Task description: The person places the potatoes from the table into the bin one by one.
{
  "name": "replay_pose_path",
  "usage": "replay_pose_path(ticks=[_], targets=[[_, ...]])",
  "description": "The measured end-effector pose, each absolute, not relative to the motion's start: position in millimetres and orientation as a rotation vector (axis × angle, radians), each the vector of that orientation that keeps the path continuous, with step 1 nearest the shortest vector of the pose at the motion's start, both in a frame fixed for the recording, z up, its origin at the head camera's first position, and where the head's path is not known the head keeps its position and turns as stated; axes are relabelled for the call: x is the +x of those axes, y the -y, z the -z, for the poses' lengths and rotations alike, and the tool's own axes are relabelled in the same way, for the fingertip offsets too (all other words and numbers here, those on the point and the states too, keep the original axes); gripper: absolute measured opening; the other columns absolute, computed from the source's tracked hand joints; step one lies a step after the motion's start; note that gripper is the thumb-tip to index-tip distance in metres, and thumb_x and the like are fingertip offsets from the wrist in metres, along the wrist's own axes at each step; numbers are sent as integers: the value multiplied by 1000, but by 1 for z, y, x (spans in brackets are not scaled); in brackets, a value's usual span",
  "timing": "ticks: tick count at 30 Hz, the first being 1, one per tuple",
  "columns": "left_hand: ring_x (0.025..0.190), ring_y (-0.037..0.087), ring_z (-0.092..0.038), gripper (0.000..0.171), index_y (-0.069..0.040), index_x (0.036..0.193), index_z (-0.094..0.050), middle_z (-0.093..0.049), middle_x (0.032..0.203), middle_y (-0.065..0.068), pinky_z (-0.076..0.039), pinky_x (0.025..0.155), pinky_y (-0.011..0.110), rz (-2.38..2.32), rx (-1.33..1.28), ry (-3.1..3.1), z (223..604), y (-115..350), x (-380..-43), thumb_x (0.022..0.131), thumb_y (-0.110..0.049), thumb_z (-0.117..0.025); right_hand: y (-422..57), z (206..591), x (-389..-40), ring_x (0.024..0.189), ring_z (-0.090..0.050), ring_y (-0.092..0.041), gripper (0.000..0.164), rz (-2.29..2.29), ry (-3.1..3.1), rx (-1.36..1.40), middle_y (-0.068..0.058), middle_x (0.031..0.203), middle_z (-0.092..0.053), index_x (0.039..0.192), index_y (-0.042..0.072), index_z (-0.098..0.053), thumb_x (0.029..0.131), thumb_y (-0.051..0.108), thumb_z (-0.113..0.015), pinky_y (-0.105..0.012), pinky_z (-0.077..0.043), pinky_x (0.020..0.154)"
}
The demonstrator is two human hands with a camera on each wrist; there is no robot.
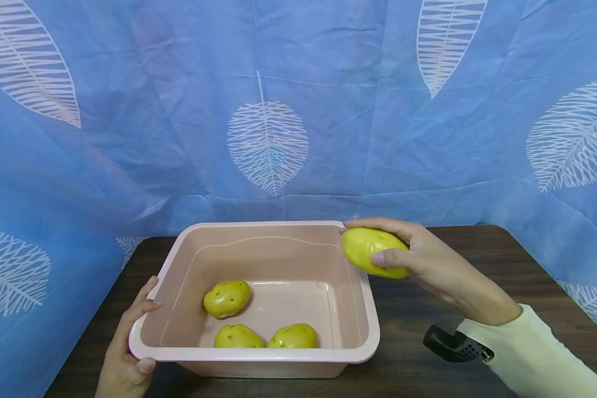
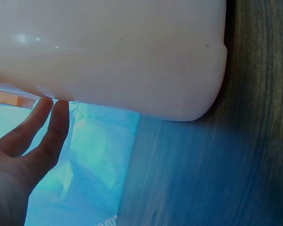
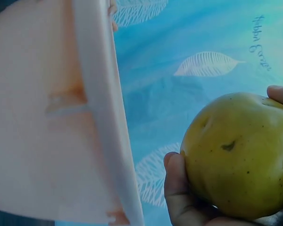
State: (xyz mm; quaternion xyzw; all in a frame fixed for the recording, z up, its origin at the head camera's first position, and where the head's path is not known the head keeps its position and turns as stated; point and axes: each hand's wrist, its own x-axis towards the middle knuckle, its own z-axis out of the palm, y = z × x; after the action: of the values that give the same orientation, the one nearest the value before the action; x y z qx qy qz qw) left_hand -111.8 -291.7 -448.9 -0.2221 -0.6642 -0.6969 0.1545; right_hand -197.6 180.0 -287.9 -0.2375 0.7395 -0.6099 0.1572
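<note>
A pale pink plastic basin stands on the dark table, with three yellow-green potatoes inside. One potato lies toward the left; two more, a left potato and a right potato, sit behind the front rim, which hides their lower parts. My left hand holds the basin at its front left corner, fingertips over the rim. In the left wrist view, two fingers reach up to the basin's wall. Over the right rim, my right hand grips another potato between thumb and fingers.
The dark wood table extends on both sides of the basin. Behind it hangs a blue cloth with white leaf prints. A black device is worn at the right sleeve's cuff.
</note>
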Motion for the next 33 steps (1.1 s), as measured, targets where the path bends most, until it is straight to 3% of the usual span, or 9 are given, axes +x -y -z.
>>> replay_pose_path(ticks=[8,16,33], targets=[[156,24,-21,72,6,153,-32,-8,177,9,-38,112,15,2041,-519,1959,441,288,-106,101,-27,-69,-160,274,-201,112,-61,-30,55,1722,-2039,-645,-12,141,-59,148,15,-58,95,21,-67,-39,-60,85],[155,25,-22,70,6,152,-35,-11,177,10,-39,111,15,2027,-561,1929,445,290,-108,101,-27,-70,-132,259,-207,113,-60,-33,57,1637,-2005,-688,-15,147,-54,148,16,-59,92,23,-69,-38,-59,87],[157,23,-21,72,6,152,-35,-12,177,9,-35,112,12,1953,-490,2021,436,286,-105,100,-26,-72,-65,264,-236,99,-60,-17,55,1660,-1864,-679,-10,130,-60,150,14,-57,95,17,-65,-24,-54,82]])
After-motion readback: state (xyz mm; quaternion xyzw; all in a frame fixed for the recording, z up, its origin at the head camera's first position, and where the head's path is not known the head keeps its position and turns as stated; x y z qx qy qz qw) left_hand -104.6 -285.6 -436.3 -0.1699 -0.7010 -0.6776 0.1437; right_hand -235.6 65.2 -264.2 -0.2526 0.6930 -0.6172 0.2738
